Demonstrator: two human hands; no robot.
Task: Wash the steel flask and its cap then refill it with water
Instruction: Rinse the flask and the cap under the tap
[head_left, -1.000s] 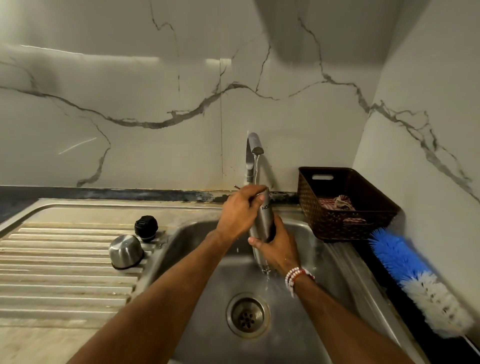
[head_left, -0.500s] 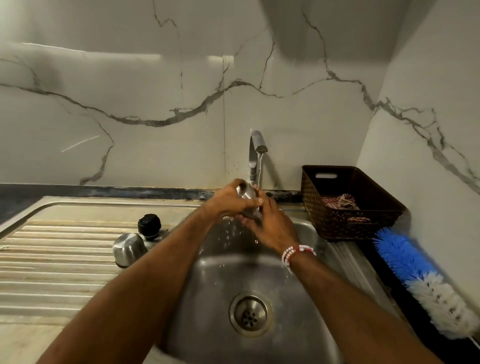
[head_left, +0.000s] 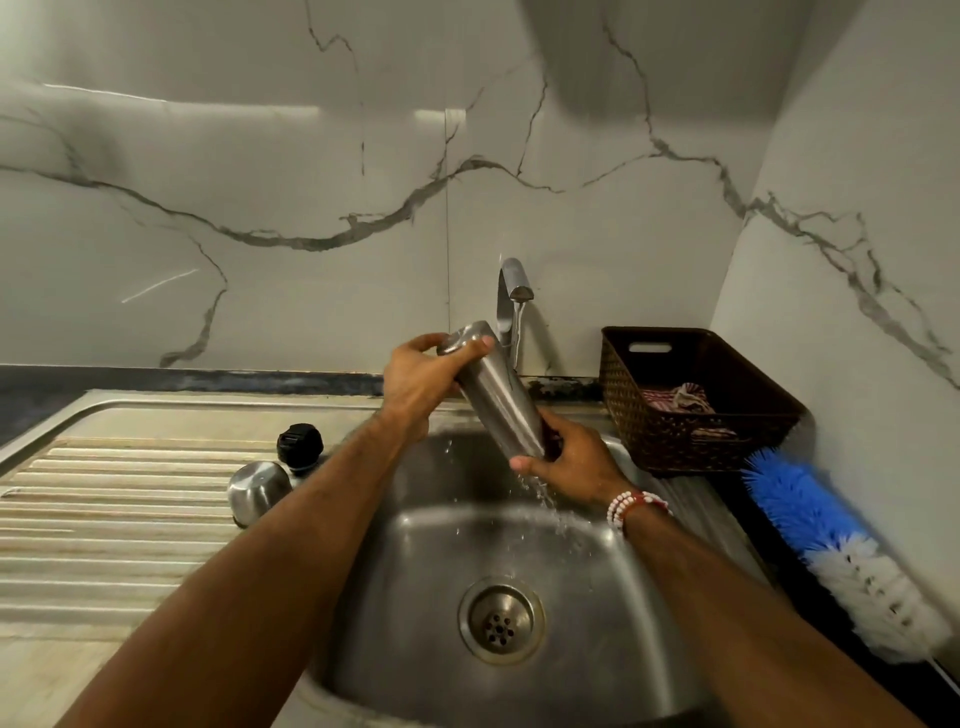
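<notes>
On the ribbed steel drainboard (head_left: 104, 499), close to its right edge where it meets the basin, a dome-shaped steel outer cap (head_left: 258, 491) lies mouth down, and a round black plastic stopper (head_left: 300, 441) stands just behind it. I think they were put there so that both hands are free and the parts can drip. To the right, above the back part of the steel sink basin (head_left: 415, 597), the tall cylindrical steel flask (head_left: 496, 395) is held tilted, with its base up and to the left and its mouth down and to the right. The left hand (head_left: 415, 384) has its fingers and thumb curled round the base end. The right hand (head_left: 571, 460) grips the lower end near the mouth, and water runs out there into the basin. This slope seems chosen to empty the rinse water. The curved steel tap (head_left: 514, 286) runs just behind the flask, so refilling is probably not begun. On the counter at the basin's right edge there is a dark brown woven plastic basket (head_left: 691, 447) with a folded cloth (head_left: 675, 397) inside. In front of it, a blue and white bristle bottle brush (head_left: 826, 540) lies along the counter's right side, within reach for scrubbing the inside.
</notes>
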